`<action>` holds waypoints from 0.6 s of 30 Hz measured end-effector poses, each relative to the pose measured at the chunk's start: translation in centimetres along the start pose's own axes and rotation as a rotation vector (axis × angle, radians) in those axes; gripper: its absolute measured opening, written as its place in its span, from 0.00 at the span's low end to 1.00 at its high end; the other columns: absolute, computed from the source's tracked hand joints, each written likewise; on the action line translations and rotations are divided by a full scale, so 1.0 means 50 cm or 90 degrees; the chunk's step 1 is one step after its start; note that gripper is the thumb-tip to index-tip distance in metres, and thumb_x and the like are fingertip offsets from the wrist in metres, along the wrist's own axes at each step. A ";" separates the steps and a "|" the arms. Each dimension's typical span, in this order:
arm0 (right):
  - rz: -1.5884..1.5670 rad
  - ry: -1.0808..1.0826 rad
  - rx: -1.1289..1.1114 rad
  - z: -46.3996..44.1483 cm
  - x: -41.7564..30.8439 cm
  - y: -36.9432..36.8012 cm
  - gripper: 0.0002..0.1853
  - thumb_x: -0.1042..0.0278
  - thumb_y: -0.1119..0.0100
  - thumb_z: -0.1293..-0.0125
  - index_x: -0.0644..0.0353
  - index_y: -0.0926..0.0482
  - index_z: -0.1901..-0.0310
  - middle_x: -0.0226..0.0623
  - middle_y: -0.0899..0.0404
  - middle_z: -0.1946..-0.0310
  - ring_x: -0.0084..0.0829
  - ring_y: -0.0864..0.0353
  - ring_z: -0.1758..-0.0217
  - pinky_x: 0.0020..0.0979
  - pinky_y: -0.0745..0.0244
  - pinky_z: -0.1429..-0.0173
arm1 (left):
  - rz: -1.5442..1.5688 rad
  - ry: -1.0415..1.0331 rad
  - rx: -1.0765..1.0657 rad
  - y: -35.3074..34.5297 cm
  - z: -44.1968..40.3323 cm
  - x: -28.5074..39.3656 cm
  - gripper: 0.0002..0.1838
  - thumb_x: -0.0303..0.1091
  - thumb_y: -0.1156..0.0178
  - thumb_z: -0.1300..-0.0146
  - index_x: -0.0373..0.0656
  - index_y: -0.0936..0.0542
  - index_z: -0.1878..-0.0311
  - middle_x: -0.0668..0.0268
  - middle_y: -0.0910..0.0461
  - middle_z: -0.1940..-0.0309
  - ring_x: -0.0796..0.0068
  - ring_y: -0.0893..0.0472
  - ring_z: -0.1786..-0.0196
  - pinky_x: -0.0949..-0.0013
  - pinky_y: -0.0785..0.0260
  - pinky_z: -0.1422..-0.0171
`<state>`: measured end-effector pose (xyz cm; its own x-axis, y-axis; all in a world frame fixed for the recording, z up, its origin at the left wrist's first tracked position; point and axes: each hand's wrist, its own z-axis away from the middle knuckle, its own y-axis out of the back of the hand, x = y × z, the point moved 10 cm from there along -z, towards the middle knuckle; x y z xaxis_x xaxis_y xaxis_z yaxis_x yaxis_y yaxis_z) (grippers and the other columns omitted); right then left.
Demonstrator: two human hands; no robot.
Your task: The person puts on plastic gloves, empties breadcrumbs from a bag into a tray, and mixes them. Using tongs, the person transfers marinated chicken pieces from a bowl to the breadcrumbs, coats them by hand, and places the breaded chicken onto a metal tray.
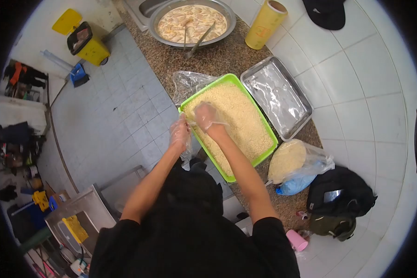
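A green tray (pixel 267 124) full of pale breadcrumbs (pixel 238 120) stands on the counter in front of me. At its near left edge, my left hand (pixel 180 133), in a clear plastic glove, is closed on the rim. My right hand (pixel 205 116), gloved the same way, is down on the crumbs near the tray's far left part. Its fingers are curled, and whatever is inside them is hidden.
Beyond the tray stands a metal bowl (pixel 231 28) of battered pieces with tongs (pixel 200 41). A metal tray (pixel 278 97), yellow film roll (pixel 266 24), bag of crumbs (pixel 287 160) and black backpack (pixel 340 192) line the wall side. Clear plastic (pixel 190 83) lies beside the green tray.
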<state>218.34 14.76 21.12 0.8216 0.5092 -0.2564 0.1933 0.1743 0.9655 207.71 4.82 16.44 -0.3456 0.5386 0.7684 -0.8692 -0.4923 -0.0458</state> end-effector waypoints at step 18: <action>-0.686 -0.425 0.195 0.357 0.288 0.102 0.14 0.66 0.36 0.29 0.63 0.14 0.47 0.39 0.11 0.61 0.25 0.12 0.59 0.29 0.18 0.59 | 0.208 0.161 -0.201 -0.106 -0.005 -0.016 0.19 0.53 0.49 0.20 0.47 0.26 0.60 0.70 0.26 0.72 0.77 0.24 0.71 0.73 0.30 0.67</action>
<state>240.72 7.91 23.15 0.2675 -0.2956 -0.9171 0.9587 -0.0136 0.2840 212.51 7.18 15.93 -0.6569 0.5592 0.5057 -0.7530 -0.4525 -0.4777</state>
